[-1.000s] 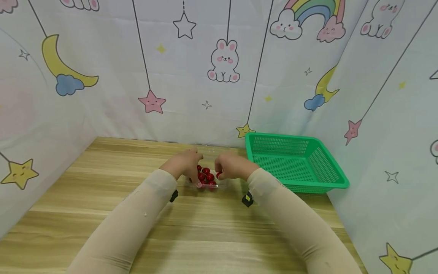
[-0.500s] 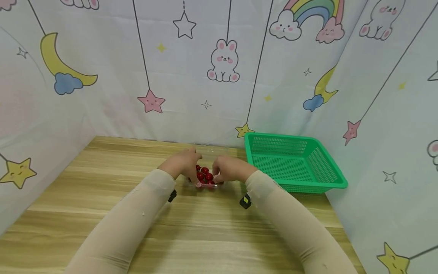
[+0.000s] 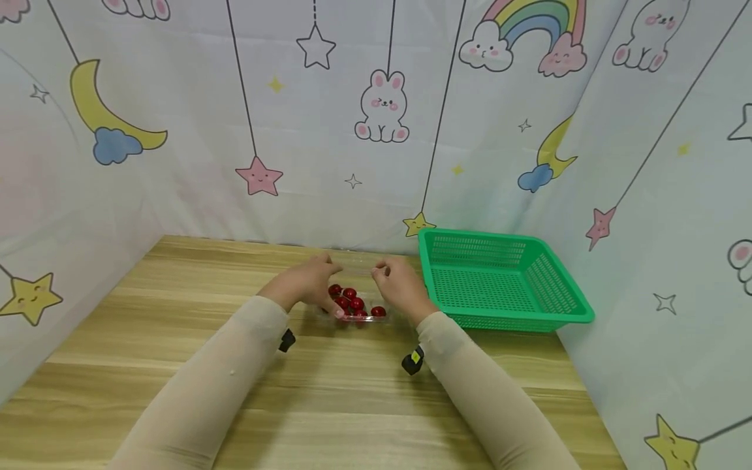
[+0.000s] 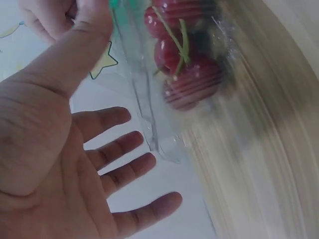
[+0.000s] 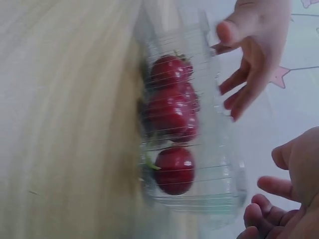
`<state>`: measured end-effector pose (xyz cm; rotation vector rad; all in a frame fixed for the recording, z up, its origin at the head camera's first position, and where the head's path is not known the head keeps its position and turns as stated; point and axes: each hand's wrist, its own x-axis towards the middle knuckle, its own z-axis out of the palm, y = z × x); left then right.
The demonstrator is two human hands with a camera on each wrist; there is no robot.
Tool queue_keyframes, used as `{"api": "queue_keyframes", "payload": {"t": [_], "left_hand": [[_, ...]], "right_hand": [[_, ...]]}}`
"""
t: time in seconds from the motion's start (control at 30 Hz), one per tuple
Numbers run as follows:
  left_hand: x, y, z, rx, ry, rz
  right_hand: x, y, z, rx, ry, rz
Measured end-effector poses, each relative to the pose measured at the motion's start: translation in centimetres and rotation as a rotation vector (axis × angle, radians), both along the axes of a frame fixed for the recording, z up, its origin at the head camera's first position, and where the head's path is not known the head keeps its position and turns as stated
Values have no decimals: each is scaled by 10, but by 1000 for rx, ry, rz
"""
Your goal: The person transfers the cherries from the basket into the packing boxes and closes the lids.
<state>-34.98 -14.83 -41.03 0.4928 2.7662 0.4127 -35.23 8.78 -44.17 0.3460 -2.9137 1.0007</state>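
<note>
Several dark red cherries (image 3: 350, 303), some with green stems, lie in a clear plastic box (image 5: 219, 159) on the table. One cherry (image 3: 378, 312) sits apart near the box's right end. At the left end is my left hand (image 3: 307, 284), its fingers spread and the thumb near the front rim; whether it touches the rim I cannot tell. The left wrist view shows that hand's fingers (image 4: 119, 174) extended with nothing in them. Over the right back corner hovers my right hand (image 3: 402, 287), fingers loosely bent and holding nothing, as the right wrist view shows.
A green perforated plastic basket (image 3: 505, 321) stands at the table's back right, close to my right hand. The box's transparent lid (image 3: 352, 262) stands raised at the back. Behind the wooden table (image 3: 329, 405) hangs a patterned cloth (image 3: 317, 124).
My right hand has let go of a cherry at the right end of the box and risen up and back from it. The left hand has shifted slightly left.
</note>
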Motion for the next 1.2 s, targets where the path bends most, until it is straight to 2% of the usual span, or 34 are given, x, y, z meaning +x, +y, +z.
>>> {"api": "queue_keyframes", "payload": {"t": [0.13,0.3,0.43,0.57,0.8,1.07,1.2], "left_hand": [[-3,-10,-6,74,40,5],[-10,-23,-13,134,102,65],[-14,-30,-18,149,59,125],[-14,-34,-20,159,6,142],[-15,-37,-24,190,-68,127],[-22,-34,-24,189,-70,83],[-22,-34,-24,192,-85,103]], "right_hand": [[-2,0,-11,-30,18,-78],[-7,0,-22,-106,-10,-164],[-13,-1,-30,-180,-83,-218],[-17,0,-37,-231,-141,-258],[-19,4,-47,-304,-167,-265],[-21,7,-47,-389,-155,-243],[-20,9,-46,-449,-183,-230]]}}
